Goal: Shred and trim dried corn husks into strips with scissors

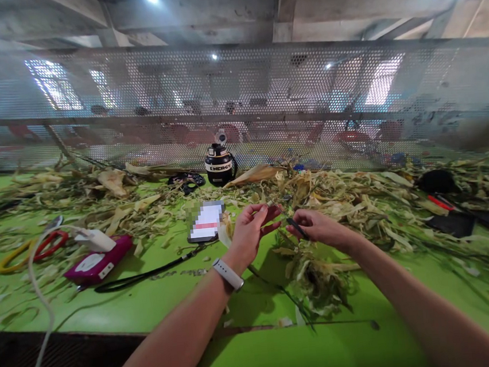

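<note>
Two hands nearly meet: your L hand (251, 230) pinches a thin stalk (271, 205), R hand (320, 229) is clamped on a dark tool (296, 227). Hold stalk taut, tool tip off L fingertips.

Both forearms reach forward, left hand (251, 229) and right hand (318, 229) close together, fingers (268, 212) pinched.

left hand (252, 229) and right hand (318, 228) close together over a green table (160, 295)

the left hand pinches a thin stem (268, 205), and the right hand, just beside it, grips a small dark tool (295, 226). a heap of dry leaves (318, 274) lies under them. left of the hands are a phone (206, 220) and a pink power bank (99, 264); far behind stands a black bottle (220, 167) before a perforated metal screen (261, 89).
</note>
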The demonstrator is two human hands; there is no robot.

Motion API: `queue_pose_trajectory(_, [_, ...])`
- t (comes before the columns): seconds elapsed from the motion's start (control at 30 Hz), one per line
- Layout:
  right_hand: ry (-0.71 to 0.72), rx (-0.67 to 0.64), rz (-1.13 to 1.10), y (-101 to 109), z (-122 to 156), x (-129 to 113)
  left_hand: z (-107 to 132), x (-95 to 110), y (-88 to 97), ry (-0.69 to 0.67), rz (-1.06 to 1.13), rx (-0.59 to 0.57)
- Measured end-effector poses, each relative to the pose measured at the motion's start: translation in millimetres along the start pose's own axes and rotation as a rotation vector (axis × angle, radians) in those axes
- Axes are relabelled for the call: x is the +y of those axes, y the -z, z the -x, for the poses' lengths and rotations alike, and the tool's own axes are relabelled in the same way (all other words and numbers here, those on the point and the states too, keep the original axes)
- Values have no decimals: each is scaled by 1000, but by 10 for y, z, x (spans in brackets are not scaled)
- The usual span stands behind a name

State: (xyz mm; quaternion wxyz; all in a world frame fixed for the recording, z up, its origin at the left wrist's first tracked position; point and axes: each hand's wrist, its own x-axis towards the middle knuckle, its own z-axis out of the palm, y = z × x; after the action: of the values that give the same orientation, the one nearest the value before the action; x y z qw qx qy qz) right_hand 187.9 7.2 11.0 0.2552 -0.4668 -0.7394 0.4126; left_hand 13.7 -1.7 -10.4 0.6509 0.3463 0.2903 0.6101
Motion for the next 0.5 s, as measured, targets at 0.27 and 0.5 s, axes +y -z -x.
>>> queue_pose_trajectory(0.27, [8, 54, -31, -33, -33, 49, -25, -16, 21, 4, 39, 16])
queue_pose_trajectory(0.5, [-8, 189, -3, 104, -47, 79, -52, -19, 49, -5, -1, 29])
